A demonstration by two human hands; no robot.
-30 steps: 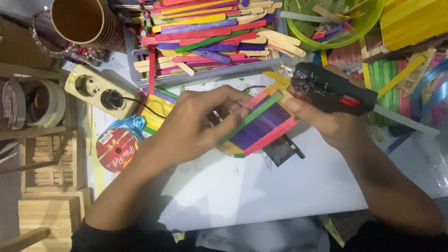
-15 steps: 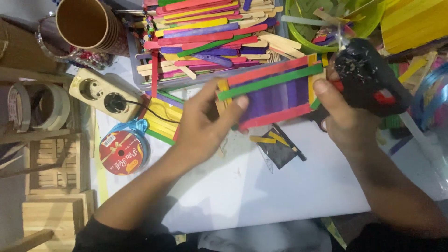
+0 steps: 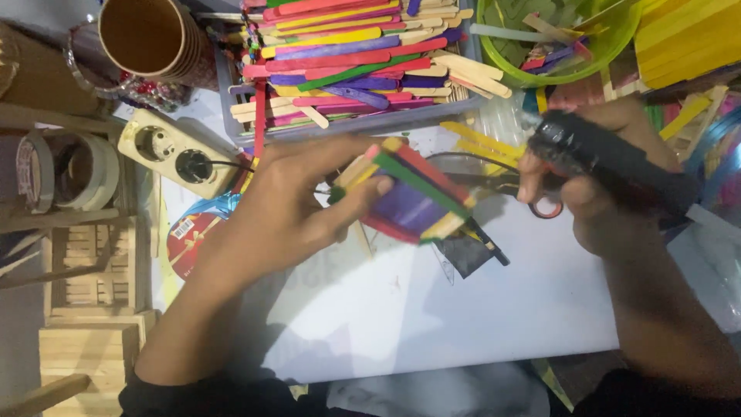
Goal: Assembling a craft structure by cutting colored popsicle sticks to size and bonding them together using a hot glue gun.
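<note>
Holding a glued panel of coloured craft sticks (image 3: 409, 197) at frame centre, the left hand (image 3: 297, 208) pinches its edge between thumb and fingers; the right hand (image 3: 610, 193) wraps a black glue gun (image 3: 610, 158). Panel looks largely assembled; loose sticks (image 3: 363, 58) remain in the tray above.

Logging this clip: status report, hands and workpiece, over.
Left hand grips the coloured stick panel, raised above white sheet. Right hand holds black glue gun beside it. Nothing between them.
</note>
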